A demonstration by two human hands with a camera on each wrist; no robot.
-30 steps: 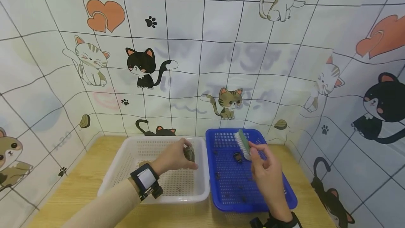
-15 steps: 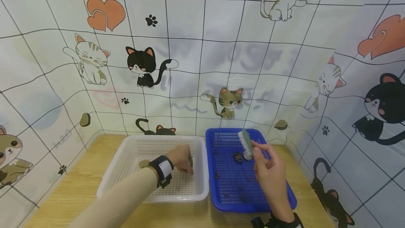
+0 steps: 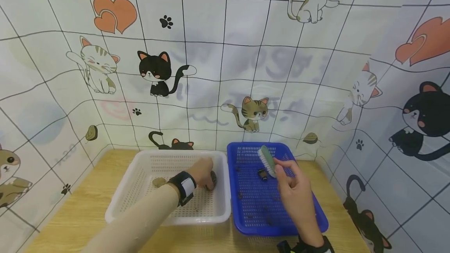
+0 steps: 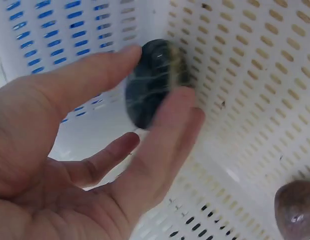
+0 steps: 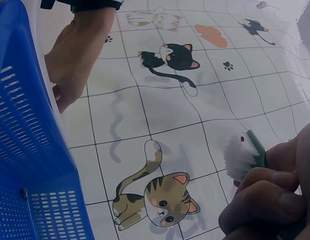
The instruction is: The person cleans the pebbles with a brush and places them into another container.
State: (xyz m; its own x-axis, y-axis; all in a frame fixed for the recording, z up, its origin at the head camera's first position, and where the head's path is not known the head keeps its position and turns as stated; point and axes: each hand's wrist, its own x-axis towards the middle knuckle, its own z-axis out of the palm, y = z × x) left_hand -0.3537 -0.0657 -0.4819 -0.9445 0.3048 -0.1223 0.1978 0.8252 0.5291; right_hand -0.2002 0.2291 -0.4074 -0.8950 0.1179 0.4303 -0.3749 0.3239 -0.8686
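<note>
My left hand (image 3: 202, 173) reaches into the right side of a white perforated basket (image 3: 220, 216). Its thumb and fingers pinch a smooth dark stone (image 4: 155, 82) with pale veins, close to the basket wall. In the left wrist view the fingertips are blurred and cover the stone's lower end. Over the blue basket (image 3: 281, 230), my right hand (image 3: 295, 190) grips a small scrub brush (image 3: 267, 161) with a green back and white bristles. The bristles face left and touch nothing that I can see. Below the brush lies a small dark object (image 3: 262, 174), its kind unclear.
A tan stone (image 3: 159, 182) lies in the left part of the white basket. Dark specks dot the blue basket's floor. Both baskets stand side by side on a wooden table (image 3: 84, 202), enclosed by a cat-print sheet (image 3: 204, 61).
My left hand has turned and lowered the stone to the right side of the white basket. The right hand stays over the blue basket, the brush tilting slightly.
</note>
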